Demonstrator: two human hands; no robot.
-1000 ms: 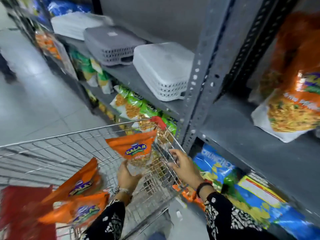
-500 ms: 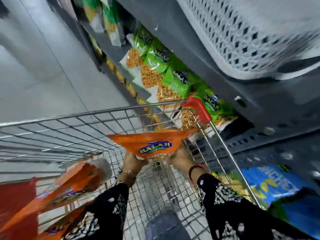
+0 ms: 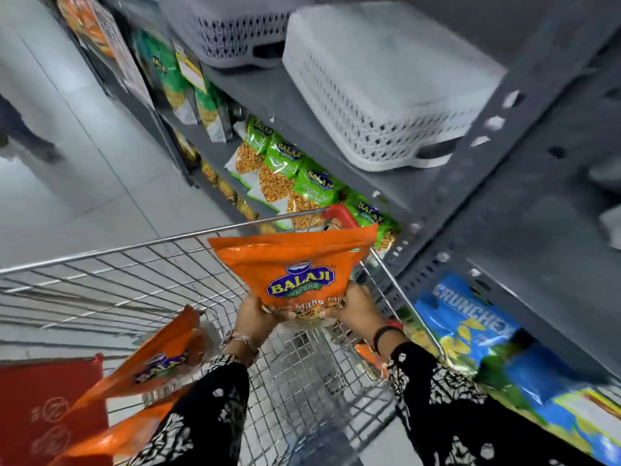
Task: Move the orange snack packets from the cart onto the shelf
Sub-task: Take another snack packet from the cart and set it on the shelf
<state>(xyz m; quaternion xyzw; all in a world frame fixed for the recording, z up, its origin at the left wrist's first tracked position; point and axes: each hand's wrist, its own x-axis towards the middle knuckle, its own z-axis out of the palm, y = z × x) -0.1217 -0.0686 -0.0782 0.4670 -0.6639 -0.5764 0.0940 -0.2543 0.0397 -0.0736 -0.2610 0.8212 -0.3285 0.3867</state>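
Observation:
An orange snack packet (image 3: pixel 295 267) is held upright above the wire cart (image 3: pixel 141 287), near its right rim. My left hand (image 3: pixel 253 316) grips its lower left corner and my right hand (image 3: pixel 356 309) grips its lower right corner. Two more orange packets (image 3: pixel 161 361) lie in the cart at the lower left, partly behind my left sleeve. The grey metal shelf (image 3: pixel 524 250) stands to the right of the cart.
Upturned plastic baskets (image 3: pixel 386 79) sit on an upper shelf board. Green snack packets (image 3: pixel 292 169) fill the shelf beyond the cart, blue packets (image 3: pixel 470 327) the lower right shelf. A red bag (image 3: pixel 47 408) lies in the cart's near left corner. A person's leg (image 3: pixel 20 129) stands far left in the aisle.
My right hand left the cart rim and joined the left on the packet. The packet has risen higher above the cart, toward the shelf side.

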